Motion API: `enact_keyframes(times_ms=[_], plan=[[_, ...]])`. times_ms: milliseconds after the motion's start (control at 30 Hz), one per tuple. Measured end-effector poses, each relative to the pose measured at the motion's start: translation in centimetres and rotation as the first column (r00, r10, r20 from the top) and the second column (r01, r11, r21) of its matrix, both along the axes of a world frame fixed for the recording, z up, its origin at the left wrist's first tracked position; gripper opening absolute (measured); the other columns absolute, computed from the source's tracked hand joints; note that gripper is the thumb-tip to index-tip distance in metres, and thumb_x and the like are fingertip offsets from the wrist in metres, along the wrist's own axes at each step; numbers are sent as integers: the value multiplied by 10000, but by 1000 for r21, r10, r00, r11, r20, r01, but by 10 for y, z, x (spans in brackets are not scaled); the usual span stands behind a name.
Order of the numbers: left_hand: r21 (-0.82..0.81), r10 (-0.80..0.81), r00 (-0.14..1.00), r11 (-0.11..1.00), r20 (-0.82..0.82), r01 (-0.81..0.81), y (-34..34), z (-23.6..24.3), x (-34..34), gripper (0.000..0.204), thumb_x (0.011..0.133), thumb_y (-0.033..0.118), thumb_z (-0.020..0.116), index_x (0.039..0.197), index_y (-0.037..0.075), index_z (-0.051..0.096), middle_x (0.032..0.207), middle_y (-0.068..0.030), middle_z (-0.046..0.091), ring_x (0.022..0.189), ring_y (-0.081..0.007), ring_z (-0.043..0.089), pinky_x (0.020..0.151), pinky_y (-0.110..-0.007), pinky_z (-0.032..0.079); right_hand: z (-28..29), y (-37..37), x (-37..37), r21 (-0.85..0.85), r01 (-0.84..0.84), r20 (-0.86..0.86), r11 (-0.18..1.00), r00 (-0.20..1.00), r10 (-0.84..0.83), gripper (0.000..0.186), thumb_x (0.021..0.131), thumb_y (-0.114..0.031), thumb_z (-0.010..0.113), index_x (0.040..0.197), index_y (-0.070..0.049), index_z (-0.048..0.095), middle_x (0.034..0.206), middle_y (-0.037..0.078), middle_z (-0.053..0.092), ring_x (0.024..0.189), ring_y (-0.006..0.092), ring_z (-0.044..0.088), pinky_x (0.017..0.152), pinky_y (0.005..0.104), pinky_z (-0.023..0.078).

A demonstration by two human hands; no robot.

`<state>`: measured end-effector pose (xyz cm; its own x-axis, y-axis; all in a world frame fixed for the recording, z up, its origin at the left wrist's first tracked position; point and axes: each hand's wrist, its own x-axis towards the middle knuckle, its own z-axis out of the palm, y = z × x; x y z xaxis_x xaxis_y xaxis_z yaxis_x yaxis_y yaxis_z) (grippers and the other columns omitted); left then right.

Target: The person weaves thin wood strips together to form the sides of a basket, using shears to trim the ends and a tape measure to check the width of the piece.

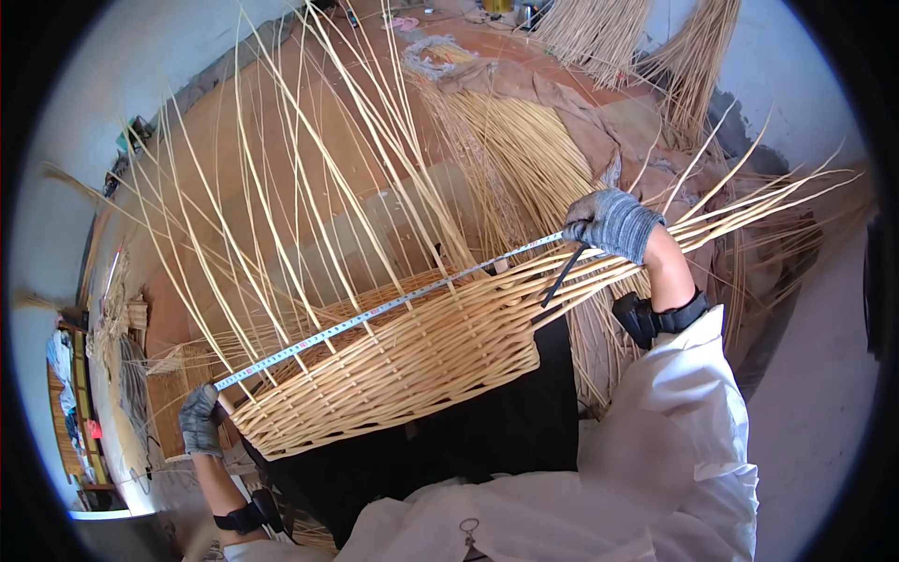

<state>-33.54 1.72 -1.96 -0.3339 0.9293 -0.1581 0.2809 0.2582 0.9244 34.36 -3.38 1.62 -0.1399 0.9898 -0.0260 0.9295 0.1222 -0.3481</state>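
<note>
A half-woven wicker basket [403, 375] rests across my lap on a black cloth [506, 421], its upright willow rods [304, 155] fanning up and away. Along its upper woven edge a pale tape measure [375, 311] is stretched taut from corner to corner. At the left corner my left hand [199, 421], in a grey glove, is closed on the tape's end. My right hand [613, 223], also gloved, is closed round the other end of the tape, above the rods that stick out to the right. A dark strap [565, 274] hangs beneath it.
A large bundle of willow rods [520, 131] lies on the floor ahead, partly on brown sacking [599, 117]. More bundles [693, 56] lean on the far right wall. At the left stand a wooden board [178, 398] and a shelf [84, 412] with cloths.
</note>
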Motion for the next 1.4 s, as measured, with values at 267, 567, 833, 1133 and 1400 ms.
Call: enact_keyframes(times_ms=[267,567,833,1133,1400], plan=[[20,24,985,1000,-170,-20,0,5,1,231,726,298,746,711,106,619,576,30,512,458,-69,419,417,-207,301,30,-5,-32,-17,161,14,987,987,-160,210,796,-276,601,825,-73,644,769,134,632,734,317,597,673,388,466],[310,-109,956,950,273,19,-48,51,65,234,755,258,728,867,78,629,743,-6,592,639,-93,542,561,-203,426,70,-145,-13,494,-158,333,855,943,-18,193,686,-75,634,874,-118,632,760,72,612,699,259,571,647,361,472],[287,-688,655,589,-313,756,-79,41,258,152,763,76,675,909,34,667,845,-82,650,762,-178,605,699,-266,484,-305,-354,7,-583,442,-678,682,198,-708,152,768,-92,602,912,-105,650,810,49,649,697,194,619,631,331,501],[-94,-580,330,582,-745,808,-33,27,418,459,914,405,400,1253,106,479,1152,-191,566,1064,-351,535,921,-425,398,-535,-565,-60,-656,-183,-187,732,979,78,288,820,-215,576,1038,-29,604,1058,152,614,974,305,586,876,385,461],[-136,-565,419,695,-710,706,-17,34,422,539,919,502,319,1089,70,594,1050,-175,619,1024,-344,561,907,-414,410,-436,-401,-40,-560,638,146,529,704,-695,354,848,-252,497,1154,-77,535,1081,94,584,947,237,570,820,331,452]])
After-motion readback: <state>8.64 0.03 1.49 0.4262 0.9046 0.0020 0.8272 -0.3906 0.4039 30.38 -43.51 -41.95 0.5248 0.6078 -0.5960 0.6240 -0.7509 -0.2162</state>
